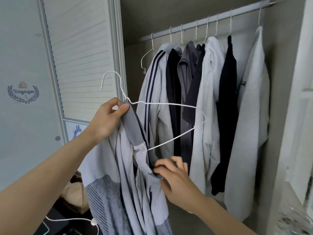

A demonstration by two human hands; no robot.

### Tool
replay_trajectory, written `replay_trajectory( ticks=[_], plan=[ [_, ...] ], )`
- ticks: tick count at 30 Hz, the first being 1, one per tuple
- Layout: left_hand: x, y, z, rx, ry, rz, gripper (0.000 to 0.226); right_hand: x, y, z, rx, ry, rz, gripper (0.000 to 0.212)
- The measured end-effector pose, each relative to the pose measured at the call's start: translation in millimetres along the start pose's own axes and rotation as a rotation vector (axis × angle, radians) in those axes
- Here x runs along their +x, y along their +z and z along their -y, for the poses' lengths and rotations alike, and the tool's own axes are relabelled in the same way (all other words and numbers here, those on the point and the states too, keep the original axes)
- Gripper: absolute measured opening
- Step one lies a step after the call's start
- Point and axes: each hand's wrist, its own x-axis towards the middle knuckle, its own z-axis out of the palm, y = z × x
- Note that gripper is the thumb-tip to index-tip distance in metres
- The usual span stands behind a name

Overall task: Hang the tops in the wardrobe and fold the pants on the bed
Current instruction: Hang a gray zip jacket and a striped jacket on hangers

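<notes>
While the left hand (pixel 105 120) pinches collar and wire hanger (pixel 162 106) together at centre frame, the right hand (pixel 174 178) pinches the soft, limp grey jacket (pixel 122 167) by its other collar side, the best hold.

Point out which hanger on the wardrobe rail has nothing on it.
The empty hanger at the far left end of the rail: bare white wire, while every hanger to its right carries a garment.

White cable (pixel 71 219) over a dark surface low left, tan bag (pixel 74 195) just above, "Voyager" emblem (pixel 23 94) on the left panel.
</notes>
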Motion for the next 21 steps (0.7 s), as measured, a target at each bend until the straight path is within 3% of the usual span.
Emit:
replay_trajectory(
  ticks=[2, 4, 7, 9, 14, 18, 21],
  plan=[
    [-2.8, -5.1, 5.4, -0.013, -0.022, -0.003, 0.029, -0.2, 0.3, 4.9, -0.095, -0.102, -0.042, 0.016],
    [-6.8, -8.6, 11.6, -0.016, -0.038, 0.007, 0.029, -0.6, 1.1, 8.6, -0.214, -0.235, -0.037, 0.015],
    [-10.4, -14.5, 21.5, 0.006, -0.057, -0.016, 0.029, -10.0, -2.9, 5.5, -0.18, -0.415, 0.059, 0.007],
    [-14.1, -21.3, 26.8, 0.018, -0.081, -0.052, 0.028, -12.4, -12.6, -7.3, -0.172, -0.37, 0.156, 0.004],
    [-35.1, -36.4, 41.8, 0.1, -0.035, 0.015, 0.018, -5.5, -48.6, -76.6, -0.143, -0.029, 0.189, 0.013],
    [-49.0, -36.3, 43.2, 0.113, 0.044, 0.106, 0.019, -0.2, -68.0, -117.3, -0.234, -0.069, 0.215, 0.031],
    [-50.0, -35.2, 44.7, 0.005, 0.02, 0.068, 0.018, 6.9, -76.1, -123.9, -0.261, -0.119, 0.208, 0.031]
  ],
)
